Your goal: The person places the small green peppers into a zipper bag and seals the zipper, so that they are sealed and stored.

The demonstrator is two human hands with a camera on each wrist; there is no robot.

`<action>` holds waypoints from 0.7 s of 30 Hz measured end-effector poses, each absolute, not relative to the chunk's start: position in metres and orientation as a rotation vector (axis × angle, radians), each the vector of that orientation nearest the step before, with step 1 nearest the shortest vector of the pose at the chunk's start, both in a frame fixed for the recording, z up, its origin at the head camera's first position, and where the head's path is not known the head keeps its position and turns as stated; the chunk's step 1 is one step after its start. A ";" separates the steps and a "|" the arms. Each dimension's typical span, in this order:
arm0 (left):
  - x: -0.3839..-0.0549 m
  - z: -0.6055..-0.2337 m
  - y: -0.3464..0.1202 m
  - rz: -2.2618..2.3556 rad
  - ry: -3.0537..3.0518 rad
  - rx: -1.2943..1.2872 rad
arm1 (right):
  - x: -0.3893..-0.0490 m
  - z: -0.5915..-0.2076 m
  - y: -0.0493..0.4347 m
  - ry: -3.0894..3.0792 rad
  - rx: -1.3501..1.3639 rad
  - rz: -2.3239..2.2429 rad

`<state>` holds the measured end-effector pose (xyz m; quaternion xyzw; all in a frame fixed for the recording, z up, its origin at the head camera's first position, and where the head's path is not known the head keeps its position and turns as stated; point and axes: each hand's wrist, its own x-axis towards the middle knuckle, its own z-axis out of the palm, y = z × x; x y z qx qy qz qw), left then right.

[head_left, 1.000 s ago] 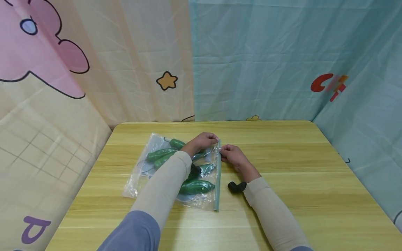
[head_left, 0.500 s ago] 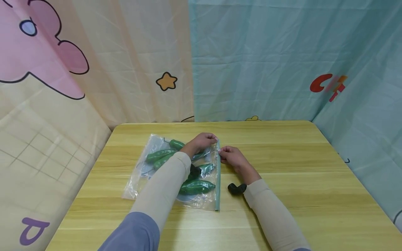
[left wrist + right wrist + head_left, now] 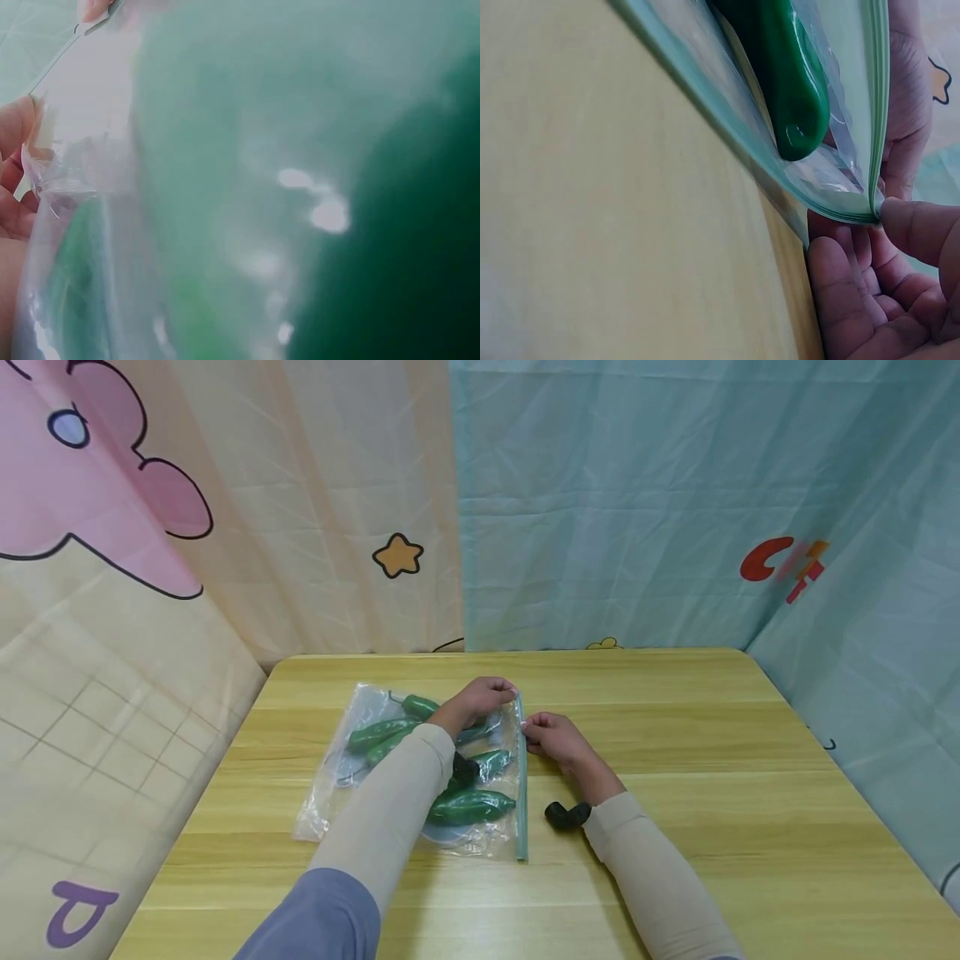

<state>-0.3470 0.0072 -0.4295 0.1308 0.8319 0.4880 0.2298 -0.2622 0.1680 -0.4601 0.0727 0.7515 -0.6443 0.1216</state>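
A clear zip-lock bag (image 3: 321,797) lies on the table, its green zip strip (image 3: 522,802) on the right side. Several green peppers (image 3: 471,807) are inside it. My left hand (image 3: 480,700) reaches across the bag and pinches the far end of the strip. A little nearer to me, my right hand (image 3: 558,739) pinches the same strip between thumb and fingers. In the right wrist view the two strip halves stand apart and meet at the right thumb (image 3: 922,229), with a pepper (image 3: 795,90) behind them. The left wrist view is mostly blurred plastic and green.
The wooden table (image 3: 675,735) extends right of the bag and toward me. Printed curtains (image 3: 600,510) hang along its back and sides. Dark wrist devices (image 3: 567,816) sit by both cuffs.
My right hand has slid slightly toward me along the zip strip. The left hand keeps its hold at the far corner, and the bag has shifted only a little.
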 end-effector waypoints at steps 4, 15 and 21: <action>-0.348 -0.430 0.006 1.371 2.283 0.347 | -0.261 -0.459 0.167 2.204 0.204 -1.876; -0.349 -0.427 0.003 1.364 2.285 0.293 | -0.258 -0.458 0.167 2.208 0.166 -1.841; -0.348 -0.426 0.002 1.354 2.271 0.238 | -0.256 -0.459 0.167 2.208 0.187 -1.809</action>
